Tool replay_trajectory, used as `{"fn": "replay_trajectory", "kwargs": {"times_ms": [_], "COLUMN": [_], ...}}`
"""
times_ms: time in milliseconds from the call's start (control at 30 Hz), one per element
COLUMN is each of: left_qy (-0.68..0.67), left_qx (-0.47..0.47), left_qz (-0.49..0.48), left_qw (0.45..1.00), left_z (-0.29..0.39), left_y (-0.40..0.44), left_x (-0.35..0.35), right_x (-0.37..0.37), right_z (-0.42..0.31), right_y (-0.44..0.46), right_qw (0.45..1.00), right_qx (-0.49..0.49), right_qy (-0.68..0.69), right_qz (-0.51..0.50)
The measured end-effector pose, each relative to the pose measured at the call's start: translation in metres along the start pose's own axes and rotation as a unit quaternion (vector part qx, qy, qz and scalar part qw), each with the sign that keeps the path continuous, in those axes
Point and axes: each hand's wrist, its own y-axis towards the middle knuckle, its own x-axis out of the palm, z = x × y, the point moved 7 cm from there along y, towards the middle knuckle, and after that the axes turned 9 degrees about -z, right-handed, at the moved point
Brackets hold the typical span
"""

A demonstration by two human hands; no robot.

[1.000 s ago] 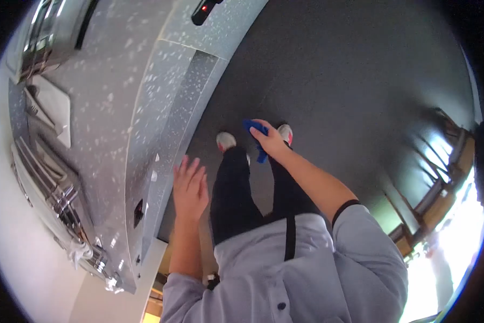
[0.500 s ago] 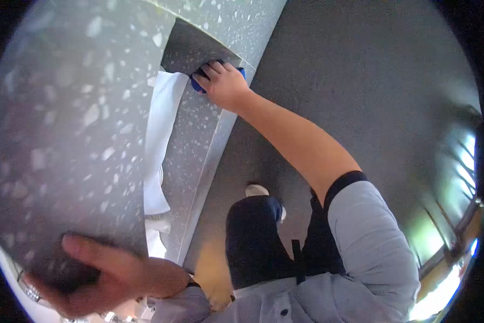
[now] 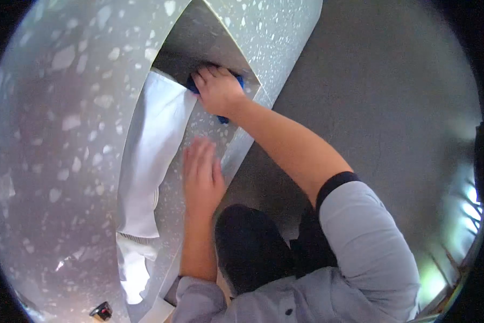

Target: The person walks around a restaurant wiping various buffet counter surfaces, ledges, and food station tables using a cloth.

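Note:
My right hand (image 3: 219, 89) is closed over a bunched blue cloth (image 3: 237, 81), pressing it against the floor of a recess near its right inner wall. A corner of the cloth hangs out below my palm. My left hand (image 3: 203, 169) is over the speckled ledge (image 3: 169, 207), its fingers stretched out and a little blurred, with nothing in it. Between that hand and the recess's left edge lies a long white sheet-like item (image 3: 156, 129); whether it is paper or fabric I cannot tell.
The speckled grey counter top (image 3: 64, 161) spreads over the left side, above the recess. More white items (image 3: 134, 264) lie lower in the recess. A small black object (image 3: 101, 311) sits at the bottom left. Dark grey floor (image 3: 382, 97) lies to the right.
My left hand has come off the counter top at the lower left and moved right and up to the ledge. The right hand stays on the cloth, and the view has moved closer to the recess.

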Motion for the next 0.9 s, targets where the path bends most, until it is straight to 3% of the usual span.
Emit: {"fn": "replay_trajectory", "kwargs": {"times_ms": [33, 133, 233, 367, 467, 567, 667, 767, 867, 900], "left_qy": [0.008, 0.014, -0.025, -0.021, -0.025, -0.026, -0.021, -0.046, -0.079, -0.086], "left_qx": [-0.043, -0.054, -0.017, -0.016, -0.018, -0.024, -0.028, -0.033, -0.042, -0.043], "left_qz": [0.019, -0.024, -0.049, -0.013, -0.031, -0.041, -0.039, -0.023, 0.001, 0.014], "left_qw": [0.999, 0.998, 0.998, 1.0, 0.999, 0.999, 0.999, 0.998, 0.996, 0.995], "left_z": [-0.028, -0.077, -0.074, -0.075, -0.079, -0.077, -0.082, -0.085, -0.078, -0.079], "left_y": [-0.004, 0.0, 0.019, 0.031, 0.028, 0.03, 0.028, 0.027, 0.029, 0.027], "left_x": [0.02, 0.05, 0.075, 0.079, 0.083, 0.083, 0.087, 0.084, 0.075, 0.075], "right_x": [-0.01, -0.022, -0.007, 0.028, 0.03, 0.051, 0.036, 0.036, 0.016, 0.009], "right_z": [0.002, 0.008, 0.006, 0.002, 0.0, 0.0, -0.005, -0.003, -0.004, -0.005], "right_y": [-0.011, -0.036, -0.026, 0.041, 0.078, 0.102, 0.103, 0.095, 0.031, 0.007], "right_qw": [1.0, 0.998, 0.998, 0.999, 0.983, 0.984, 0.987, 0.967, 0.998, 0.999], "right_qx": [-0.007, -0.052, -0.052, -0.025, 0.021, 0.028, 0.006, 0.035, -0.043, -0.049], "right_qy": [0.012, 0.011, 0.008, 0.041, 0.181, 0.172, 0.16, 0.178, 0.052, 0.009], "right_qz": [-0.012, -0.014, -0.02, -0.002, -0.035, 0.048, 0.015, -0.181, 0.003, 0.005]}}
